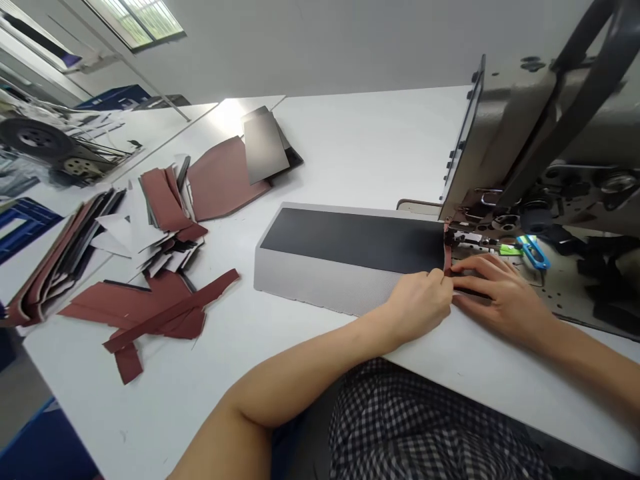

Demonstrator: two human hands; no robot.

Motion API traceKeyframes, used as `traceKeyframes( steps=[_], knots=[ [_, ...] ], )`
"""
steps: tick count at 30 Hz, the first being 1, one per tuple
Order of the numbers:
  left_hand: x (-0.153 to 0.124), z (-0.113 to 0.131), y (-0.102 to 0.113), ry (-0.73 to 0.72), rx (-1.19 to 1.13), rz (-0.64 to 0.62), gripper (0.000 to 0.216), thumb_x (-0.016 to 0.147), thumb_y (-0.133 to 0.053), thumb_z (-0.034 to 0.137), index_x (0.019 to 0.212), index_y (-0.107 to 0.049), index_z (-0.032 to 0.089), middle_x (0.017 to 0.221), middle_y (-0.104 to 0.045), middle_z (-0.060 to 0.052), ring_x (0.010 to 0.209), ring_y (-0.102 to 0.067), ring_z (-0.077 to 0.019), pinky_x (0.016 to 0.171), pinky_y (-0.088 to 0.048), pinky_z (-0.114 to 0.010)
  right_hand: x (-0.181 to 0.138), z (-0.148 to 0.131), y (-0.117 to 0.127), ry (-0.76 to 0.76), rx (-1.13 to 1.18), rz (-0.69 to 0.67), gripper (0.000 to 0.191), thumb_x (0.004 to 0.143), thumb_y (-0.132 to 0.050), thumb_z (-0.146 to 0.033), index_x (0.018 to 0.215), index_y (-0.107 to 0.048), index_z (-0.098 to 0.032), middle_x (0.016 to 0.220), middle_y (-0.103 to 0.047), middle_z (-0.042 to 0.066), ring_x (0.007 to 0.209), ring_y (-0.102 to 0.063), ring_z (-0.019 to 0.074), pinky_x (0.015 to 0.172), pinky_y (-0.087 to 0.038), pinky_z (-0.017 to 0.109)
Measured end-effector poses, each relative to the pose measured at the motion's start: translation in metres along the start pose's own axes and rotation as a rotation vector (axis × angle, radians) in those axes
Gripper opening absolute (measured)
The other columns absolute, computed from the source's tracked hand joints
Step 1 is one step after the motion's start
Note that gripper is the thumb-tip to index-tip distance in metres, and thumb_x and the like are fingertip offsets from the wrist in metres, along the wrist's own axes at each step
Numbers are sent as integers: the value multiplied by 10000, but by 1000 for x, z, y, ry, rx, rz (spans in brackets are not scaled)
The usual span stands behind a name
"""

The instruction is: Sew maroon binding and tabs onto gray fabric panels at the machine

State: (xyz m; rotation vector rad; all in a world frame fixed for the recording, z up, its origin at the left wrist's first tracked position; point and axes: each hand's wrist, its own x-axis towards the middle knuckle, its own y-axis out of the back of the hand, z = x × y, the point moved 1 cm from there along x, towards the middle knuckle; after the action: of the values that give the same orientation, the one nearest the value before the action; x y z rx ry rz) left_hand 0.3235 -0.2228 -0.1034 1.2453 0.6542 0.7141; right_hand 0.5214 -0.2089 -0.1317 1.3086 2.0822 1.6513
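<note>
The left hand (pixel 423 303), fingers curled tight, seems to pinch the near end of the brown strip (pixel 447 257) at the edge of the black-and-grey panel (pixel 350 240), which stretches leftward from it. The right hand (pixel 503 303) lies loosely open alongside, fingertips against the strip; keeping both layers flush and fingers clear of the sewing machine (pixel 540 167) just beyond would likely serve best.
</note>
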Motion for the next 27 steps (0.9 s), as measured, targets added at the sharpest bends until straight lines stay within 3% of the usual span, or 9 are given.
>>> traceKeyframes(
  steps=[6, 10, 15, 17, 21, 24, 27],
  knots=[
    [1, -19, 3, 282, -518, 43, 139, 828, -670, 248, 722, -603, 189, 772, -709, 11, 692, -646, -147, 635, -461, -254, -5, -13, -20, -228, -88, 142, 296, 1022, -509, -424, 983, -789, -335, 1040, -678, 37, 1035, -587, 266, 894, -457, 465],
    [-1, -19, 3, 292, -521, 96, 164, 812, -675, 250, 691, -581, 190, 750, -697, 12, 677, -622, -145, 610, -411, -251, 1, -28, -26, -329, -117, 185, 331, 1047, -467, -396, 963, -773, -304, 1014, -677, 45, 1029, -555, 271, 875, -402, 465],
    [-2, -23, 7, 266, -571, 109, 50, 897, -631, 257, 911, -629, 209, 698, -664, 42, 654, -620, -148, 605, -427, -239, 10, -38, -30, -442, -95, 167, 312, 1028, -465, -356, 896, -735, -273, 991, -689, 38, 1008, -545, 273, 825, -362, 449],
    [-2, -26, 8, 229, -536, 124, 64, 913, -608, 202, 965, -644, 212, 725, -664, 43, 678, -625, -146, 625, -441, -237, 13, -36, -31, -500, -76, 152, 288, 992, -490, -341, 838, -723, -270, 971, -694, 34, 1001, -549, 276, 806, -352, 440],
    [-4, -27, 7, 100, -432, 111, 163, 949, -560, 152, 900, -709, 195, 895, -702, 0, 799, -659, -144, 708, -495, -242, 20, -28, -30, -587, -25, 119, 203, 897, -555, -324, 802, -729, -276, 949, -706, 27, 984, -565, 276, 780, -347, 418],
    [-9, -33, 10, -15, -320, 48, 251, 1010, -497, 194, 1055, -744, 198, 983, -710, -23, 836, -671, -158, 756, -540, -271, 25, -22, -27, -596, 15, 82, 170, 852, -591, -312, 766, -737, -290, 928, -713, 7, 945, -578, 255, 783, -357, 406],
    [-6, -50, 17, -268, -134, 0, 331, 1021, -455, 166, 1219, -718, 200, 1122, -718, -66, 1036, -660, -215, 893, -556, -338, 29, -16, -24, -569, 40, 52, 165, 833, -610, -305, 743, -748, -297, 888, -711, 2, 894, -586, 233, 779, -376, 394]
  ],
)
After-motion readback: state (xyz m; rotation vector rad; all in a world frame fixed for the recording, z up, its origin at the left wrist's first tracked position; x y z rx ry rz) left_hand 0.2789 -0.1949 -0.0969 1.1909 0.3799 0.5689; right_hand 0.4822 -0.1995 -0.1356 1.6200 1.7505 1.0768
